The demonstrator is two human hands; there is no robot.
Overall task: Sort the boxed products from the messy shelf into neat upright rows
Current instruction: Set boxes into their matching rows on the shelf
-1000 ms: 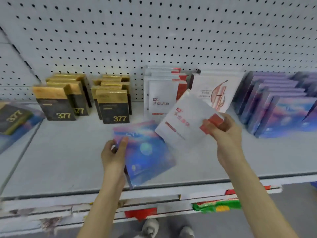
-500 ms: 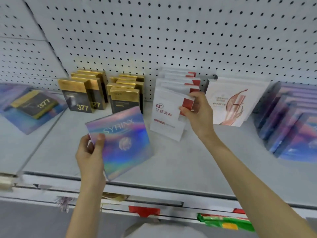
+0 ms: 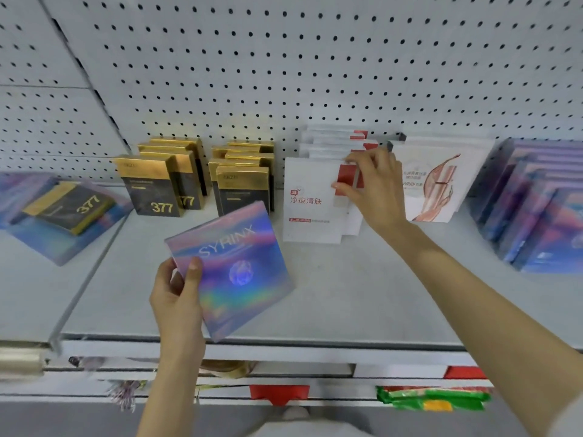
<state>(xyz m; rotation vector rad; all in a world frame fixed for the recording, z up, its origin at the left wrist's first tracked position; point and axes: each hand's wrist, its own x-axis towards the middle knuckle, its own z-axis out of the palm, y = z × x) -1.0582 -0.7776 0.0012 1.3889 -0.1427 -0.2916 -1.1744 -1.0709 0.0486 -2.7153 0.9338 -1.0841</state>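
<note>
My left hand grips a holographic SYRINX box by its lower left corner, tilted above the front of the grey shelf. My right hand pinches the red upper right corner of a white-and-red box that stands upright at the front of a row of the same boxes. Two rows of black-and-gold 377 boxes stand to the left.
A white box with a pink swirl stands right of my right hand. Purple holographic boxes lean in rows at the far right. On the neighbouring shelf at left a 377 box lies flat on a holographic box. A pegboard wall backs the shelf.
My right hand carried the white-and-red box back and set it upright in front of its row. My left hand lifted the holographic box off the shelf and tilted it up.
</note>
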